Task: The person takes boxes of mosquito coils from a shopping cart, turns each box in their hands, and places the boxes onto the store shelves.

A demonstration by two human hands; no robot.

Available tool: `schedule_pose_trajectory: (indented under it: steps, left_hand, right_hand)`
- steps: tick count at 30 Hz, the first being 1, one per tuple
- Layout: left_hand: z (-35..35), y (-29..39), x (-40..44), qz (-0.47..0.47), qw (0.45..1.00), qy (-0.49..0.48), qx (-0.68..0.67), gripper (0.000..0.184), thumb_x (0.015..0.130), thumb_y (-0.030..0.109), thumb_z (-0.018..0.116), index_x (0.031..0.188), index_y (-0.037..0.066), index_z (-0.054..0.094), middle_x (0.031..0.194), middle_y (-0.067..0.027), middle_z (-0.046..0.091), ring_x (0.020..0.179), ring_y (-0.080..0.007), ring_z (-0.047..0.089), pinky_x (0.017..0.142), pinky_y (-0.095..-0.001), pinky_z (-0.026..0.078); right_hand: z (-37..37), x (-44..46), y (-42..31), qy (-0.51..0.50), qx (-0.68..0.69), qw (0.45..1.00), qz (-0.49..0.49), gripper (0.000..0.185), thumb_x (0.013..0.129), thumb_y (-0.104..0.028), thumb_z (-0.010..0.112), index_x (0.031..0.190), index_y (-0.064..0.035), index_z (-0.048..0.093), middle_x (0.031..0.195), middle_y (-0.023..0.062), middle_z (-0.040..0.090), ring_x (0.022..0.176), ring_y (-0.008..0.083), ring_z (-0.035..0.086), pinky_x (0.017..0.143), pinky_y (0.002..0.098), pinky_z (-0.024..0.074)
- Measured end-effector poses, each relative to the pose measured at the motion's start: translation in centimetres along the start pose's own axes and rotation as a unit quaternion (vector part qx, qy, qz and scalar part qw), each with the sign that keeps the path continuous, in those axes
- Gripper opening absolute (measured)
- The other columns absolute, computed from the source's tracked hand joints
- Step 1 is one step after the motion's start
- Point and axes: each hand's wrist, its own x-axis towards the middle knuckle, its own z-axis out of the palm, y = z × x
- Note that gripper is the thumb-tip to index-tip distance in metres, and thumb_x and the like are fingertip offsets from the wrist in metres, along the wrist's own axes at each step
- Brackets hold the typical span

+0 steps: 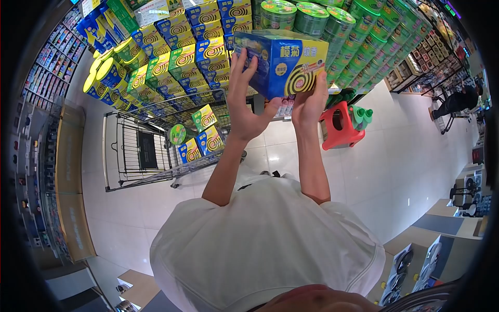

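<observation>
A blue and yellow mosquito coil box [293, 65] with a black spiral on its front is held up before the stacked goods. My right hand [311, 104] grips its lower right side, the fingers partly hidden beneath it. Against the box's left side rest the fingers of my left hand [247, 106], somewhat spread, with the thumb below the bottom edge. Behind it stand stacks of similar boxes [210, 48] in blue, yellow and green. Green round tubs [311, 20] are piled to the right.
At the left stands a wire shopping cart [122, 151] with several coil boxes [210, 140] and a green round tub [177, 134] inside. A red stool [343, 127] with green bottles [359, 117] beside it is on the right. A person [460, 104] is farther right.
</observation>
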Motion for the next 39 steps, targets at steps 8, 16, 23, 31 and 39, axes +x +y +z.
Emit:
schedule_pose_trajectory:
  steps: [8,16,23,31,39]
  left_hand:
    - [-0.1,-2.3,-0.5,-0.047,0.987,0.04,-0.146,0.073,0.089,0.03,0.074,0.145,-0.004,0.043,0.159,-0.0264,0.036,0.148,-0.0368,0.036,0.121,-0.047,0.026]
    - [-0.9,-2.4,-0.7,-0.134,0.954,0.09,-0.252,0.058,0.099,0.026,0.067,0.141,-0.002,0.04,0.142,-0.0166,0.051,0.135,-0.0261,0.048,0.116,-0.0418,0.035]
    - [-1.9,-4.4,-1.1,-0.264,0.819,0.196,-0.471,0.04,0.104,0.031,0.058,0.135,0.009,0.046,0.124,-0.0039,0.06,0.118,-0.016,0.058,0.103,-0.0369,0.046]
    - [-2.7,-4.1,-1.6,-0.321,0.74,0.205,-0.554,0.047,0.109,0.049,0.036,0.139,0.016,0.051,0.134,-0.0024,0.06,0.122,-0.0177,0.059,0.104,-0.0388,0.048]
    - [-3.0,-3.8,-3.0,-0.319,0.736,0.204,-0.562,0.051,0.109,0.052,0.034,0.138,0.015,0.053,0.128,-0.0035,0.064,0.115,-0.0196,0.064,0.098,-0.0401,0.053]
  right_hand:
    - [0.8,-1.1,0.0,-0.048,-0.08,0.993,-0.078,0.04,0.109,-0.019,0.046,0.138,0.0077,0.053,0.13,0.0126,0.064,0.115,0.0177,0.062,0.101,0.0341,0.0505]
    - [0.6,-2.1,0.6,-0.102,-0.21,0.964,-0.124,0.046,0.108,-0.02,0.049,0.145,0.0084,0.049,0.139,0.0164,0.06,0.123,0.0182,0.059,0.107,0.0334,0.0455]
    - [2.7,-3.5,0.0,-0.215,-0.309,0.893,-0.246,0.039,0.103,-0.022,0.058,0.134,0.0014,0.064,0.147,0.0175,0.057,0.147,0.0322,0.039,0.121,0.0463,0.0259]
    - [4.6,-5.1,-0.2,-0.279,-0.437,0.797,-0.31,0.057,0.089,-0.024,0.075,0.138,-0.0007,0.059,0.15,0.0181,0.052,0.148,0.0383,0.036,0.123,0.0551,0.0147]
    - [6.0,-6.9,-0.2,-0.234,-0.505,0.756,-0.343,0.116,0.072,-0.038,0.09,0.158,0.0031,0.024,0.163,0.0249,0.027,0.151,0.0406,0.027,0.121,0.0526,0.0211]
